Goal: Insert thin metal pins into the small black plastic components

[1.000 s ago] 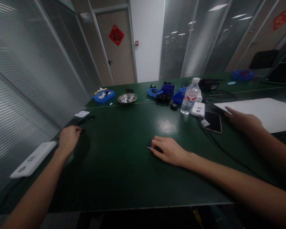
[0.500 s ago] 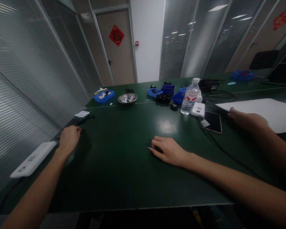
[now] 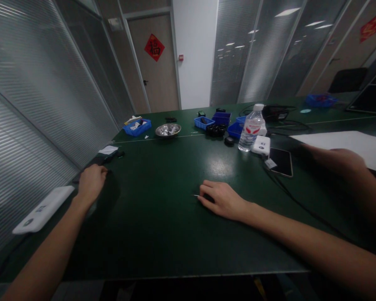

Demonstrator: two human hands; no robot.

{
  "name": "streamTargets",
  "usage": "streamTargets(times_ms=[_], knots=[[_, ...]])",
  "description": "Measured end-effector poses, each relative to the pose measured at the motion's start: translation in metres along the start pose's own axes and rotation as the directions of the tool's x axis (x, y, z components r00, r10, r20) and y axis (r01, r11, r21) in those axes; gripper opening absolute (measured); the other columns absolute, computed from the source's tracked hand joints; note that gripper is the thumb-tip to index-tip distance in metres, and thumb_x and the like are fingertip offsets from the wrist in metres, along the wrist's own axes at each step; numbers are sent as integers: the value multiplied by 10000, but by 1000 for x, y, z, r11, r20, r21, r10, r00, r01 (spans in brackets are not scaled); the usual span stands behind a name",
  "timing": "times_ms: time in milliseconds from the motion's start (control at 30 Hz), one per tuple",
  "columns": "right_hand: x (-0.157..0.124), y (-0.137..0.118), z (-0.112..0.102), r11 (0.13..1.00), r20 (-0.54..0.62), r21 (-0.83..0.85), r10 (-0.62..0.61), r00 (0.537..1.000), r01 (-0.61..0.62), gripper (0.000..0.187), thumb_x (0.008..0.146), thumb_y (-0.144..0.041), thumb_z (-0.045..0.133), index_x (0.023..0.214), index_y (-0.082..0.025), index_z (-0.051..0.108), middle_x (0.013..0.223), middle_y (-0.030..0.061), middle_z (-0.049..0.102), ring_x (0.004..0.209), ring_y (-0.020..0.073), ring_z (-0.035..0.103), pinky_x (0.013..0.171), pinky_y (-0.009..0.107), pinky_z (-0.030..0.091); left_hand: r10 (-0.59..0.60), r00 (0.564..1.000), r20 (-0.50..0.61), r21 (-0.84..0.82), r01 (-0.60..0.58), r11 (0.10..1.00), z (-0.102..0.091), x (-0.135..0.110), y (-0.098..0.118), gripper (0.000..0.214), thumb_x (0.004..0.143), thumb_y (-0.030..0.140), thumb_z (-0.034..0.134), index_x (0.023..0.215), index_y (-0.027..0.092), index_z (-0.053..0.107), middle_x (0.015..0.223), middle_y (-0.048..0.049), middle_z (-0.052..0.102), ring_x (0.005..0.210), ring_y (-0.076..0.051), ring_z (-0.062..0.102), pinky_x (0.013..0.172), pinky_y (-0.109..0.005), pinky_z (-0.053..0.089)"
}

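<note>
My right hand rests on the dark green table, its thumb and forefinger pinched on a thin pale sliver that pokes out to the left. The kind of sliver is too small to tell. At the table's left edge, my left hand has its fingers closed. A small dark bit shows by its fingertips, too unclear to name. Near that hand lie a white rectangular device, a small dark object and a white paper.
Another person's hand is beside a flat white panel on the right. A water bottle, a white device, a phone and a cable stand nearby. Farther back are blue baskets and a metal dish.
The other person's hand and the white panel have shifted a little to the right. My two hands have stayed nearly in place.
</note>
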State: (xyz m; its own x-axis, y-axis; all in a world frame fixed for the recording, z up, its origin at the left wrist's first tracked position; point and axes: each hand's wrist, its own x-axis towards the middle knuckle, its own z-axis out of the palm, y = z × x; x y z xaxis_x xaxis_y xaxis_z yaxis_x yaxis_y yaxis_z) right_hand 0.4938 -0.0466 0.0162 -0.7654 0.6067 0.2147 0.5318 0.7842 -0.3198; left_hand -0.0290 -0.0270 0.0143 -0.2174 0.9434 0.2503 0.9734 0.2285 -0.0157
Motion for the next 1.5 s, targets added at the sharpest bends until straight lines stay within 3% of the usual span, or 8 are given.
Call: streamTargets(times_ms=[267,433,733,1233,1500], knots=[[0,0,0,1000,-6,-2,-4,1000,4,154,1024,-311,518,986,-180,591,953,39,587,751,141,538,638,262,387,46,998,42,-29,-44,999,-1,-2,1,385,984,254,433,1206,129,723,1229,-150,704,1082,-285,662,971,-380,490],[0,0,1,1000,-17,-22,-6,1000,6,153,1024,-306,514,962,-179,574,940,32,577,744,140,536,641,267,381,24,999,42,-2,-24,1000,-7,-5,8,390,980,249,429,1143,73,736,1109,-170,725,995,-309,669,907,-404,494],[-1,-2,-2,1000,-7,6,-6,1000,6,157,1022,-309,515,962,-180,583,944,34,583,747,142,533,634,269,383,-2,999,46,-4,2,1000,-10,-7,10,396,1001,279,418,1148,86,731,1101,-141,717,986,-297,660,878,-384,489],[0,-2,-1,1000,-5,8,-5,1000,5,159,1024,-305,518,972,-176,595,951,41,591,736,137,533,623,261,374,14,999,51,-9,-14,1000,-12,-5,11,361,974,226,467,1120,37,737,1105,-185,725,1013,-280,659,882,-336,472],[0,1,2,1000,-17,-14,-20,1000,20,158,1021,-310,521,966,-177,585,946,39,588,745,140,531,637,269,368,-25,999,38,15,25,1000,-10,-3,6,346,959,260,502,1150,109,747,1106,-124,742,978,-286,672,829,-344,484]])
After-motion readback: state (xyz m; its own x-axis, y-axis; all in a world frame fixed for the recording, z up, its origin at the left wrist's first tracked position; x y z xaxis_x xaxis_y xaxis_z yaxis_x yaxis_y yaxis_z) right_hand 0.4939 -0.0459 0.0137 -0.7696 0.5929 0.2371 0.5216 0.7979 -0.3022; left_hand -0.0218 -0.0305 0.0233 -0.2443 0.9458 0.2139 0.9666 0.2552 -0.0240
